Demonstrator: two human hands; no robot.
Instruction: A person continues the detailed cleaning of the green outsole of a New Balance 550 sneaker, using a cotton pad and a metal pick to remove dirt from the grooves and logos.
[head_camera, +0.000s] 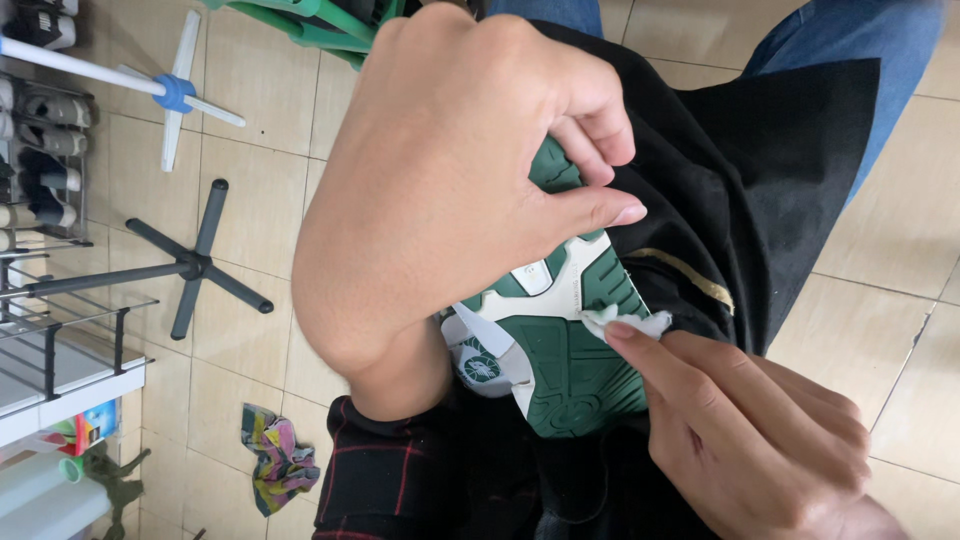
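Observation:
A shoe (560, 340) with a green and white sole lies sole-up over a black cloth (760, 180) on my lap. My left hand (450, 180) is closed around the shoe's upper part and covers much of it. My right hand (760, 430) pinches a small white wipe (630, 322) and presses it against the sole's right edge with the fingertips.
Beige floor tiles surround me. A black cross-shaped stand base (195, 265) and a white and blue one (172, 92) lie at the left. A shoe rack (45, 150) stands at the far left. A crumpled coloured rag (278, 460) lies on the floor below. Green chair legs (310, 25) are at the top.

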